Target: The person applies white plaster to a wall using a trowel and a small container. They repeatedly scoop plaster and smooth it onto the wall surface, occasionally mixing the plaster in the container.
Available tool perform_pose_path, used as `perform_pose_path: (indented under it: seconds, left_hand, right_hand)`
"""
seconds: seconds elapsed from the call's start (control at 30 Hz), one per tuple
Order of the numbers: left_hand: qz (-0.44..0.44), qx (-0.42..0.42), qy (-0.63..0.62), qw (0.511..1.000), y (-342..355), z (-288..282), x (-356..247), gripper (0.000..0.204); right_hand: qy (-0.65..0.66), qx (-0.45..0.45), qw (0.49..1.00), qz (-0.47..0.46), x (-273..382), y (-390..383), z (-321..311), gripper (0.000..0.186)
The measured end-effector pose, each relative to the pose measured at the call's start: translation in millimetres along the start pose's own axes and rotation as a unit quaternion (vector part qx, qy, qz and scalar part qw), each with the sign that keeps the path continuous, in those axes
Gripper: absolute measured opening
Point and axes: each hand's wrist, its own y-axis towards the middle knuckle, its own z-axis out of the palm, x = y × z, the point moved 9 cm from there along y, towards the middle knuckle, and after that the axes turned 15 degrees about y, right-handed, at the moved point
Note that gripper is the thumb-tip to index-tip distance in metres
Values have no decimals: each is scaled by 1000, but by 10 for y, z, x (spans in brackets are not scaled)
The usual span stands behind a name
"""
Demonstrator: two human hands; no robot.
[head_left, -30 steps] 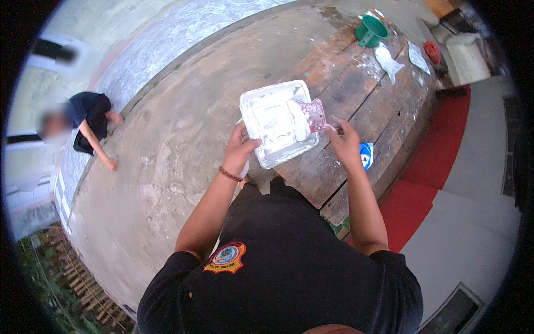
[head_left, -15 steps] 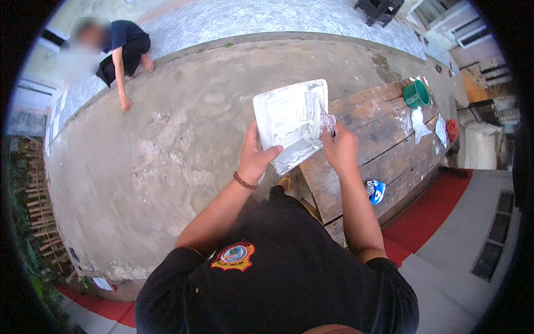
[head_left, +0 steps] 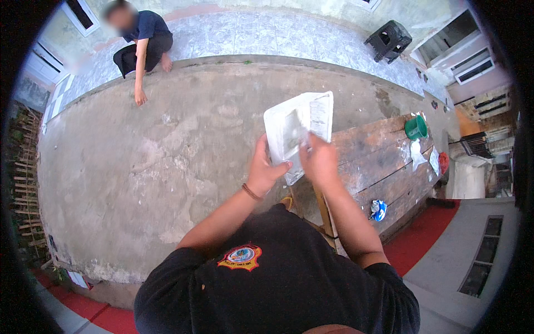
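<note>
A white rectangular tray, its inside coated with whitish smears, is tilted up in front of me. My left hand is closed on its near left edge, thumb over the rim and fingers behind. Closed and slightly blurred, my right hand is at the inner face of the tray near its lower right side. Whatever its fingers pinch is hidden by the hand and the blur. Just right of the tray stands a worn wooden table.
The table carries a green mug, a white plastic bag and a blue-and-white packet. A red item lies at its far right edge. Another person crouches at far left; a black stool stands on the tiled ledge.
My right hand has moved from the tray's right edge, where it held crumpled clear plastic, inward and down across the tray. The tray has turned, and my view has shifted.
</note>
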Motion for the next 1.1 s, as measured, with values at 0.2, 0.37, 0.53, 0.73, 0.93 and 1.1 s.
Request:
perform_pose_path:
  seconds: [0.2,0.37,0.53,0.73,0.93,1.1]
  left_hand:
    - [17,-22,6,1000,-41,-285,-94,90]
    - [42,-23,48,998,-82,-364,-152,92]
    - [40,-17,20,999,-118,-433,-194,94]
    - [36,-37,-25,998,-91,-549,-204,93]
    - [33,-41,-9,999,-122,-580,-209,93]
    - [31,-28,-32,999,-114,-549,-306,89]
  right_hand:
    - [52,-38,994,83,-23,86,2,17]
    - [26,-12,999,14,104,182,85,18]
    - [-19,-10,999,44,200,230,193,21]
    - [-10,-59,998,12,335,252,130,17]
    - [45,16,999,3,370,312,239,17]
    - [27,66,997,-10,421,402,213,20]
